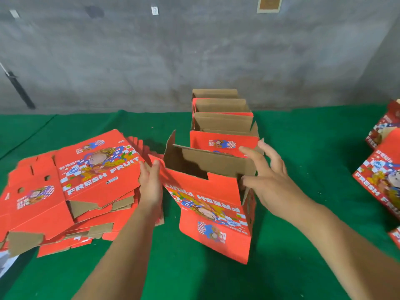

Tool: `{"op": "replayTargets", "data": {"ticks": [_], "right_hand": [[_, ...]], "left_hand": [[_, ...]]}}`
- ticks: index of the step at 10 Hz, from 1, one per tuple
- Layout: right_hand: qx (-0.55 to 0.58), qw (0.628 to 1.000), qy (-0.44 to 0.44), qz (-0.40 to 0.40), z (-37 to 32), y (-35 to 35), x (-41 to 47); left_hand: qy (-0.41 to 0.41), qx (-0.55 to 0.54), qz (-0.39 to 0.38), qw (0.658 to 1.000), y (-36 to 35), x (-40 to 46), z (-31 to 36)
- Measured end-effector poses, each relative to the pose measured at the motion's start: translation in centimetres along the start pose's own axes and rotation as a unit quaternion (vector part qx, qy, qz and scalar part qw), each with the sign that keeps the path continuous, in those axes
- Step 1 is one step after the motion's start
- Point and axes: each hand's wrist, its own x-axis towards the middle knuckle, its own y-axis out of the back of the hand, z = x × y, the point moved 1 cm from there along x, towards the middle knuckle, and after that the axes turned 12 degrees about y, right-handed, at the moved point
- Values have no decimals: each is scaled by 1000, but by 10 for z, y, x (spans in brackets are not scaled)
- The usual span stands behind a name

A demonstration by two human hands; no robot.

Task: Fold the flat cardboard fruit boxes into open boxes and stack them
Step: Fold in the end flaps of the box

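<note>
Green felt desk (281, 267) carrying half-formed red printed cardboard box (207, 204), standing before nested folded boxes (223, 122). Left hand (151, 182) pressing box's left wall, fingers straight; right hand (268, 182) hovering at box's right, fingers spread. Risk: walls springing back, box tipping onto flat red box pile (71, 187) left of box.

Rear boundary: a grey concrete wall (194, 50), unpainted, with mottled darker patches and pale streaks. Upper right of the wall: a tan rectangular plaque (269, 3) with a pale border. Upper centre: a small white label (154, 10). Upper left: a short strip of pale tape (14, 13). A dark rod (20, 89) leans diagonally against the wall at far left. The tabletop (303, 148) carries a green felt-like covering and meets the wall base. Lighting is even and diffuse, with soft shadows.
</note>
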Motion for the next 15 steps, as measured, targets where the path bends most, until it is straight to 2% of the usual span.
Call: {"op": "replayTargets", "data": {"ticks": [1,2,3,4,5,6,7,8,9,10,11,12,13,14,15], "right_hand": [[55,995,-72,45,9,-24,-1],[-58,978,-142,140,14,-36,-13],[-98,955,-208,187,17,-50,-29],[-125,938,-211,245,5,-52,-31],[-83,913,-256,306,-14,-51,-32],[-13,928,-294,229,-29,-66,-39],[225,912,-290,185,-40,-74,-48],[401,849,-291,184,-56,-72,-56],[497,811,-289,106,-59,-72,-65],[477,819,-283,146,-63,-67,-60],[470,769,-330,282,-60,-63,-52],[464,743,-324,357,-56,-63,-53],[426,764,-323,361,-64,-73,-54],[298,820,-326,365,-72,-84,-57],[-14,911,-231,341,-85,-83,-53]], "left_hand": [[1,-3,-149,989,4,25,3],[-45,78,-177,980,14,42,-2],[-57,75,-216,972,22,41,-14],[-10,-27,-257,966,32,29,-24],[49,-84,-201,975,39,25,-23],[39,-47,-221,973,71,21,-23],[-27,5,-185,982,96,-3,-38],[-33,108,-212,971,96,-35,-33],[-45,105,-246,962,106,-38,-31],[-51,104,-212,970,100,-41,-28],[-105,146,-160,971,91,-51,-28],[-210,204,-59,954,77,-51,-29],[-265,264,82,924,66,-51,-41],[-329,343,135,870,63,-50,-61],[-363,381,119,842,57,-50,-75]]}}
